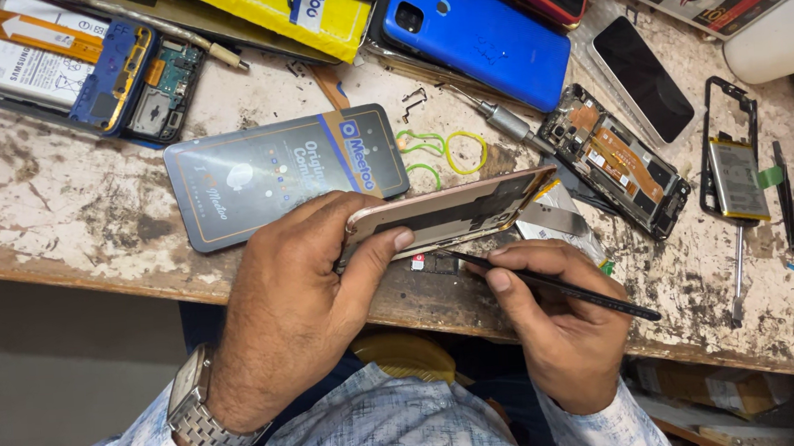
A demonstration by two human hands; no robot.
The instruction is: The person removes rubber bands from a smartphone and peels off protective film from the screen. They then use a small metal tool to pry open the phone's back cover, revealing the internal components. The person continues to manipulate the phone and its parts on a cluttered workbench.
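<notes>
My left hand [305,297] grips a rose-gold phone body [451,212], tilted on its edge above the front of the worn workbench [56,207]. A metal watch sits on that wrist. My right hand [559,319] holds a thin black pry tool [562,286] like a pen. The tool's tip touches the lower edge of the phone body near my left thumb. A tiny card or chip [417,262] lies just under the phone.
A grey flat box [274,171] lies behind the phone. Nearby lie rubber bands [447,146], a screwdriver [501,120], an opened phone board [618,159], a blue phone [477,34], a black-screened phone [643,77], a frame with battery [735,170] and an opened phone [66,69].
</notes>
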